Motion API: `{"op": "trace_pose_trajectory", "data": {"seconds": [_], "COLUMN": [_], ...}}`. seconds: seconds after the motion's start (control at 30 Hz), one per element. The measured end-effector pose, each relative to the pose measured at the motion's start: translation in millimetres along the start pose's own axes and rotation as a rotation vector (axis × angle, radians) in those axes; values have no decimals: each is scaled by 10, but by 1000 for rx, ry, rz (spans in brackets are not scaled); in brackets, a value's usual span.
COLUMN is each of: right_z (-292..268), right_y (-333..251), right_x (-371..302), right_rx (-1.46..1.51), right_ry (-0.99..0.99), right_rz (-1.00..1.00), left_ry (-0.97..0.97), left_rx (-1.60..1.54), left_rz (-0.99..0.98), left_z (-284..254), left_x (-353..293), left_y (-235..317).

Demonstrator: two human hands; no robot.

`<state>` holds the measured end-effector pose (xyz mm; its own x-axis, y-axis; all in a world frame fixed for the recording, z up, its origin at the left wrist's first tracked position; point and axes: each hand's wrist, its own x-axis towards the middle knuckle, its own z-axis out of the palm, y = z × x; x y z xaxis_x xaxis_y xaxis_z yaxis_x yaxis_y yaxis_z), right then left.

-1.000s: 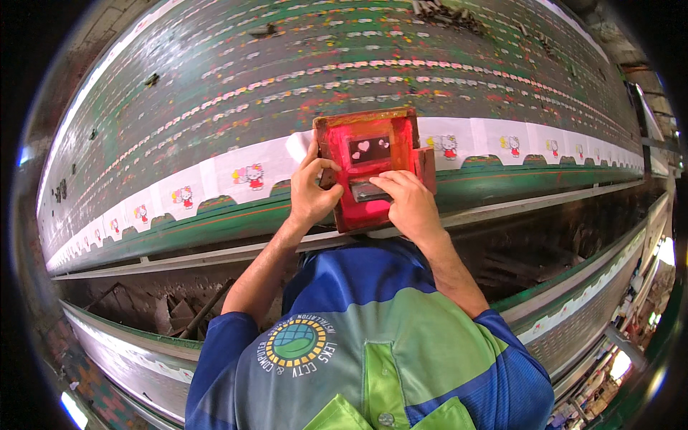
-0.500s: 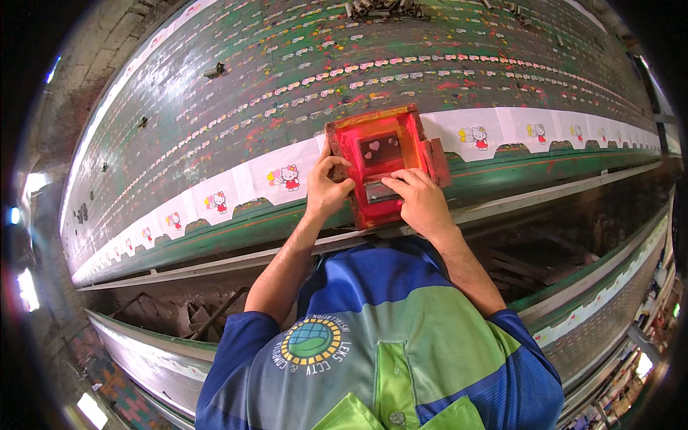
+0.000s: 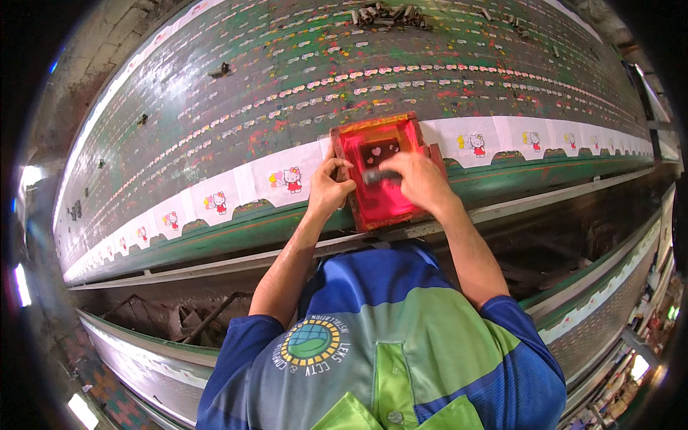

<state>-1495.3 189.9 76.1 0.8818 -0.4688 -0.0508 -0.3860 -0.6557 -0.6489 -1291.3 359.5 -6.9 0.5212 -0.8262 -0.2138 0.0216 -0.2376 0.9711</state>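
A small screen printing frame [image 3: 376, 213], stained red and orange, lies over the near edge of the long table on a strip of white printed pieces [image 3: 247, 180]. Heart shapes show in the dark window of its mesh. My left hand [image 3: 330, 185] grips the frame's left side, thumb and fingers closed round the wood. Inside the frame, my right hand [image 3: 423, 183] is closed on a short dark squeegee [image 3: 380, 176], which is slightly smeared by motion. The squeegee rests at the lower part of the window. Fingers partly cover its right end.
The long green table [image 3: 287, 79] bears rows of small coloured marks. Several short rolled pieces [image 3: 390, 14] are heaped at its far side. A metal rail [image 3: 516, 208] runs along the near edge, with a dark gap below. Behind me stands another table [image 3: 143, 351].
My right hand has moved the squeegee a little up and left inside the frame, and it now stands more upright. My left hand still holds the frame's side.
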Motion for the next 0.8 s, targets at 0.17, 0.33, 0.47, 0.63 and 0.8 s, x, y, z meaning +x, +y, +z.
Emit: {"op": "trace_pose_trajectory", "data": {"seconds": [0.17,0.33,0.47,0.63,0.8], "right_z": [-113,-61,120,114,-158], "right_y": [-10,-160,-262,-404,-280], "right_x": [612,326,-305,-538,-627], "right_rx": [-93,-59,-81,-108,-61], "right_ry": [82,28,73,99,83], "right_rz": [94,137,119,101,71], "left_ry": [-2,16,-7,35,29], "left_rx": [-39,75,85,40,205], "left_rz": [47,82,14,0,91], "left_z": [46,10,4,48,219], "left_x": [-15,-34,-57,-28,-138], "left_y": [220,149,310,159,566]}}
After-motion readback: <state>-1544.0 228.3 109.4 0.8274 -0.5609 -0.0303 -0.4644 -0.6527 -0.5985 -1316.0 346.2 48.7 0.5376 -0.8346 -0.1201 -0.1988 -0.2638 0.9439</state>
